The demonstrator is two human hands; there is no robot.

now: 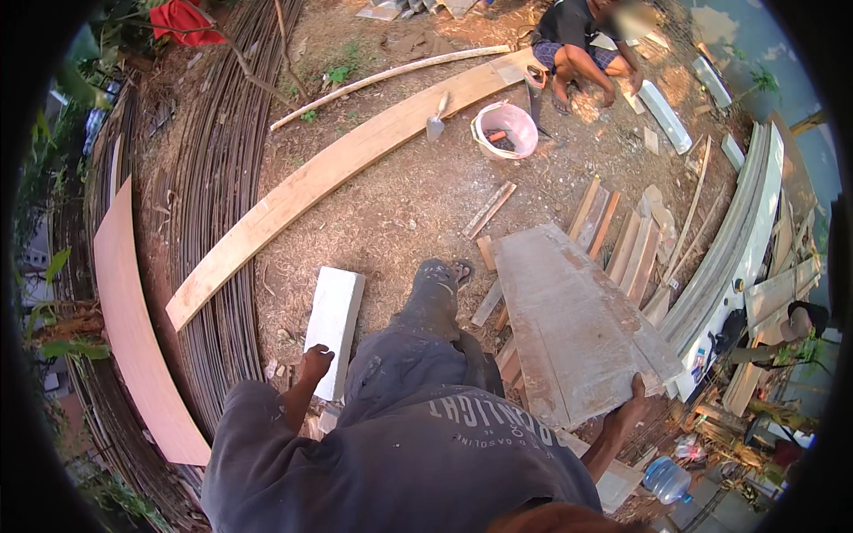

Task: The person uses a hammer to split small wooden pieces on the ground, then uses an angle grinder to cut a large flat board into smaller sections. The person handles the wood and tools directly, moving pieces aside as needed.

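Note:
My right hand (631,406) grips the near edge of a large grey, stained wooden board (569,324); its thumb lies on top and the other fingers are hidden behind the edge. The board slants across the right of my legs, over loose wood pieces. On the left, my left hand (316,362) is curled closed, with nothing visible in it. Just beyond and beside that hand lies a white rectangular block (335,324) on the ground; whether they touch I cannot tell.
A long plank (355,160) crosses the ground ahead. Near its far end stand a pink bucket (505,131), a trowel (436,118) and a handsaw (536,87). Another person (582,44) squats beyond. Metal rods (218,160) lie left; wood strips (633,258) and long channels (729,240) right.

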